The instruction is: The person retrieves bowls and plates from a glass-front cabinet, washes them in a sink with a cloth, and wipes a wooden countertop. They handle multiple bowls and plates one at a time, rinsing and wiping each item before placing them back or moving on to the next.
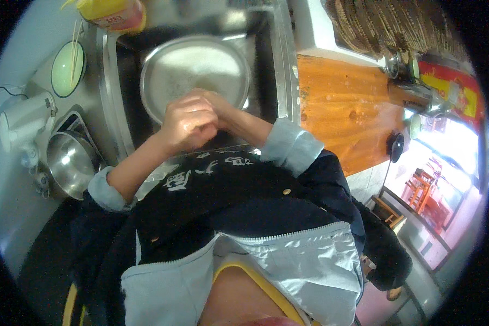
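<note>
My left hand point(191, 122) and my right hand point(215, 102) are pressed together above a steel sink point(107, 93). The skin of the left hand shines as if wet, and its fingers are curled. Much of my right hand is hidden behind the left, so whether anything lies between them is not visible. Under the hands, a wide round metal basin point(199, 61) sits in the sink, its near rim partly covered by them. Both sleeves are rolled up. A black apron point(228, 183) with white writing hangs close to the sink's front edge.
To the left are a pale green bowl point(61, 69) with thin sticks across it, a white kettle point(24, 118) and a steel pot point(71, 159). A yellow container point(110, 14) stands behind the sink. An orange wooden board point(346, 110) lies right of it, with ridged brown material point(391, 24) beyond.
</note>
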`<state>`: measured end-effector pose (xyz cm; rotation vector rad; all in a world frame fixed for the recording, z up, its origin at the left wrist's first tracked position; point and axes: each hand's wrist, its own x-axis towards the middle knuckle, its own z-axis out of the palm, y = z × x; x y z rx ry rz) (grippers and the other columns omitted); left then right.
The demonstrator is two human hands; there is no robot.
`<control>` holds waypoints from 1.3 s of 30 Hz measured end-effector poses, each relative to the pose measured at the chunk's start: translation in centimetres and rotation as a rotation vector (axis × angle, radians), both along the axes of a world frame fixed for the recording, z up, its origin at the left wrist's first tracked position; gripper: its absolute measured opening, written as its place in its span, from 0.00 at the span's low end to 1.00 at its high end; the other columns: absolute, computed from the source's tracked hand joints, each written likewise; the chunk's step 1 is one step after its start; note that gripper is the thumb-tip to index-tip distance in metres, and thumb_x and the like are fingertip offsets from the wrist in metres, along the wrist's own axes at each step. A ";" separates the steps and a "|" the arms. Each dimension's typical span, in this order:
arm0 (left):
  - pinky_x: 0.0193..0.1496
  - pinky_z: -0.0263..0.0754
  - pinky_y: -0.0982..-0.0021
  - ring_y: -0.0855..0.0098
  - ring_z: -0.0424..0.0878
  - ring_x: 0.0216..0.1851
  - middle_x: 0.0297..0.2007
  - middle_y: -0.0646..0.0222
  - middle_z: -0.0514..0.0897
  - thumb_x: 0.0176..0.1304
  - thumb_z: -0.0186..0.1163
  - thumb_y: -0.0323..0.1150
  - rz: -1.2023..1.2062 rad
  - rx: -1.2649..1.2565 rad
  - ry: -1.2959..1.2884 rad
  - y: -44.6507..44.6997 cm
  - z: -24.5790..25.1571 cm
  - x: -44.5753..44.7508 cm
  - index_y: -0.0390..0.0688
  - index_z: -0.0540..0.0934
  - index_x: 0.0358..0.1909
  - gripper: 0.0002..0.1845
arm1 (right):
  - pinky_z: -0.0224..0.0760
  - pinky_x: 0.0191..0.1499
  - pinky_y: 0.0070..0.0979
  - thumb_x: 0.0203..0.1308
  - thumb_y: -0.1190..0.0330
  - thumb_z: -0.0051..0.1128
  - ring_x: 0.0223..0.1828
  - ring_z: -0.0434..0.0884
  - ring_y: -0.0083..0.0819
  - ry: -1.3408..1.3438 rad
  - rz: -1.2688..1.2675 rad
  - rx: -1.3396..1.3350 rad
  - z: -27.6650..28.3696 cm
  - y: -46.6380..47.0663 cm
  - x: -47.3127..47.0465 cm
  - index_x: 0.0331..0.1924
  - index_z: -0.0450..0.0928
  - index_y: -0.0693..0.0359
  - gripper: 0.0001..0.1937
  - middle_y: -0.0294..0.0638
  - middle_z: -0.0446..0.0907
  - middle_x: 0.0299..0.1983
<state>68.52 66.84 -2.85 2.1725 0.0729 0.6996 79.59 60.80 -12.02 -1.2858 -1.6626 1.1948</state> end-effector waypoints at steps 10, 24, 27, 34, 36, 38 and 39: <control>0.53 0.64 0.71 0.70 0.74 0.45 0.39 0.65 0.79 0.56 0.51 0.27 0.331 -0.830 0.040 0.1 -3.1 -5.0 0.39 0.78 0.31 0.06 | 0.64 0.54 0.47 0.62 0.55 0.46 0.57 0.67 0.35 1.260 -0.525 -0.838 5.6 -5.1 -3.3 0.59 0.60 0.54 0.24 0.41 0.65 0.55; 0.39 0.73 0.66 0.61 0.70 0.49 0.49 0.53 0.70 0.61 0.53 0.44 0.266 -1.368 0.219 -2.2 -4.8 -10.9 0.42 0.54 0.61 0.32 | 0.71 0.38 0.22 0.51 0.69 0.60 0.44 0.75 0.31 0.460 -0.856 -0.363 9.1 -9.3 -5.1 0.54 0.64 0.65 0.26 0.44 0.74 0.45; 0.30 0.67 0.75 0.65 0.73 0.40 0.46 0.57 0.72 0.62 0.45 0.55 0.328 -1.654 0.178 -1.4 -5.2 -10.6 0.43 0.61 0.59 0.31 | 0.69 0.41 0.23 0.44 0.72 0.61 0.45 0.75 0.31 0.013 -0.647 -0.143 10.7 -10.7 -5.4 0.50 0.69 0.65 0.24 0.43 0.75 0.44; 0.30 0.63 0.76 0.75 0.70 0.32 0.40 0.74 0.77 0.59 0.44 0.61 0.294 -1.819 0.319 -4.5 -1.5 -9.6 0.51 0.70 0.51 0.28 | 0.66 0.48 0.34 0.43 0.68 0.60 0.46 0.73 0.46 -0.388 -0.646 0.092 11.5 -14.4 -4.8 0.44 0.71 0.65 0.21 0.53 0.72 0.44; 0.35 0.66 0.74 0.73 0.72 0.38 0.45 0.72 0.77 0.61 0.42 0.61 0.101 -1.746 0.320 -6.4 0.3 -9.9 0.50 0.69 0.54 0.30 | 0.67 0.43 0.24 0.48 0.71 0.59 0.41 0.73 0.29 -0.228 -0.701 0.028 12.7 -16.5 -4.5 0.41 0.72 0.64 0.15 0.40 0.73 0.35; 0.44 0.66 0.69 0.70 0.71 0.47 0.51 0.70 0.73 0.63 0.39 0.60 0.035 -1.705 0.229 -9.2 1.4 -9.2 0.49 0.66 0.58 0.31 | 0.67 0.43 0.22 0.51 0.70 0.59 0.39 0.73 0.25 0.238 -0.742 -0.073 15.1 -19.8 -3.5 0.43 0.72 0.62 0.15 0.37 0.74 0.37; 0.49 0.66 0.67 0.68 0.70 0.52 0.55 0.69 0.72 0.63 0.37 0.60 -0.040 -1.679 0.168 -10.8 1.7 -8.7 0.49 0.64 0.60 0.32 | 0.67 0.42 0.20 0.53 0.69 0.59 0.38 0.73 0.24 0.452 -0.794 -0.188 16.5 -21.7 -3.2 0.43 0.71 0.61 0.14 0.35 0.74 0.37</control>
